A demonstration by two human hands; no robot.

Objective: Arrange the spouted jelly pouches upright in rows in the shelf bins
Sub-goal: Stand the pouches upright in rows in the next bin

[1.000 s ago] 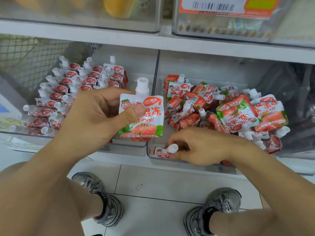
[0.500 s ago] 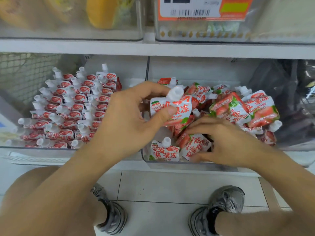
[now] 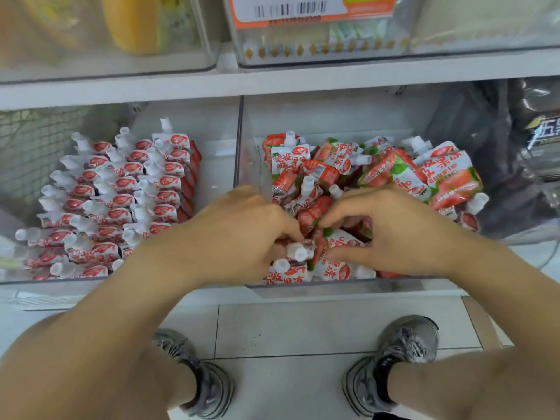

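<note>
Two clear shelf bins sit side by side. The left bin [image 3: 212, 165] holds red-and-white spouted jelly pouches [image 3: 121, 201] standing upright in neat rows. The right bin [image 3: 333, 287] holds a loose heap of the same pouches [image 3: 394, 174]. At this bin's front, two pouches stand upright [image 3: 288, 272]. My left hand [image 3: 239, 237] grips a pouch with a white spout [image 3: 298, 251] and lowers it behind them. My right hand [image 3: 391, 234] is curled over the pouches just to the right, its thumb and fingers pinching one of them [image 3: 336, 253].
A white shelf board [image 3: 272, 77] runs above the bins, with clear bins of other goods on it. Dark plastic packaging [image 3: 521, 165] lies right of the heap. A wire mesh [image 3: 39, 153] stands at the far left. Below are a tiled floor and my two grey shoes.
My left hand has carried its pouch from in front of the left bin over into the right bin and down to the front row. My right hand stayed at the bin's front among the pouches.
</note>
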